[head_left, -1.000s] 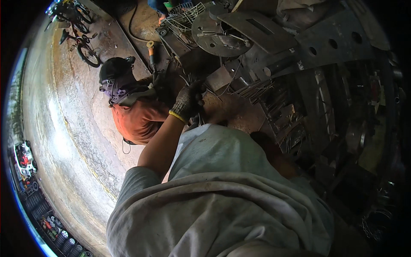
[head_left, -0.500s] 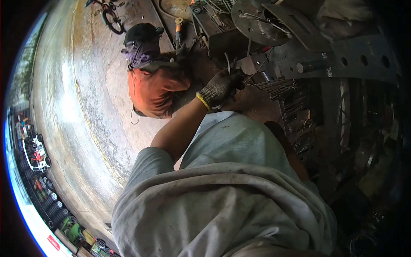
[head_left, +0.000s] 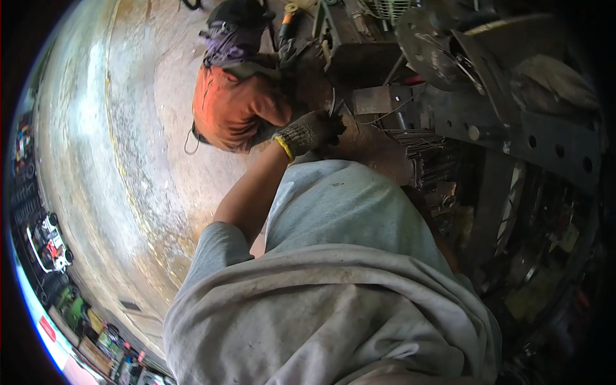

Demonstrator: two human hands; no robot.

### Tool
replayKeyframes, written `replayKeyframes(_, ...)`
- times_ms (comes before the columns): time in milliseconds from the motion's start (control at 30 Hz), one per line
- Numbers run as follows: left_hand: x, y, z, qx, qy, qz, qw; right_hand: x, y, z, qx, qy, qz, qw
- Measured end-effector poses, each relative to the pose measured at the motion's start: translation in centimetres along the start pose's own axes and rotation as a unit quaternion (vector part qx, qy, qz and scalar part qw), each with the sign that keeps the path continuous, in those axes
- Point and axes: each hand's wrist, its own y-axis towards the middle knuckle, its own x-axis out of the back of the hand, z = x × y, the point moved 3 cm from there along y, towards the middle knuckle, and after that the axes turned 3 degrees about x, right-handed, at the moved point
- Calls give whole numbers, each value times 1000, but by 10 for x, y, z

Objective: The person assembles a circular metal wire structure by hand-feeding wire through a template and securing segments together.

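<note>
My left hand (head_left: pixel 309 133) wears a dark knit glove with a yellow cuff and is held out in front of my shirt. Its fingers are curled closed. Thin, curved, grey metal pieces (head_left: pixel 333 102) stick up from the fist; what they belong to is hidden by the glove. My right hand does not show, being out of sight beyond the shirt. Just right of the left hand, a rusty block-like steel piece (head_left: pixel 378 101) lies beside a thin bent wire (head_left: pixel 385 119). A bundle of thin dark rods (head_left: pixel 417 146) is a little farther right.
A co-worker in an orange top (head_left: pixel 234 106) crouches ahead to the left, gloved hand near an orange power tool (head_left: pixel 287 24). A steel beam with round holes (head_left: pixel 532 142) spans the right. Scrap metal and a round plate (head_left: pixel 427 48) crowd the back.
The view has shifted, so the co-worker now appears higher and the steel beam lower. My left hand sits slightly left and lower in the picture, still closed.
</note>
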Motion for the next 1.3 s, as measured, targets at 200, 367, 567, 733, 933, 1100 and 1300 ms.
replayKeyframes(200, 39, -39, 105, 81, -41, -105, 990, 24, 31, -22, -33, 106, 17, 994)
replayKeyframes(367, 22, -86, 236, 189, -196, -225, 935, 33, 82, -66, 55, -5, 126, 990)
replayKeyframes(567, -17, -148, 372, 181, -78, -246, 949, 91, 148, 14, -81, 427, 66, 898)
replayKeyframes(733, -29, -166, 458, 172, 113, -221, 954, 80, 158, 73, -51, 373, 138, 916)
replayKeyframes(933, -12, -198, 481, 170, -192, -329, 909, 56, 142, 141, 38, 13, 162, 986)
replayKeyframes(1100, 2, -247, 534, 246, -334, -321, 851, 30, 169, 182, -1, -74, 129, 989)
replayKeyframes(1300, 22, -306, 705, 249, 279, -153, 915, -30, 241, 280, -102, 144, 79, 981)
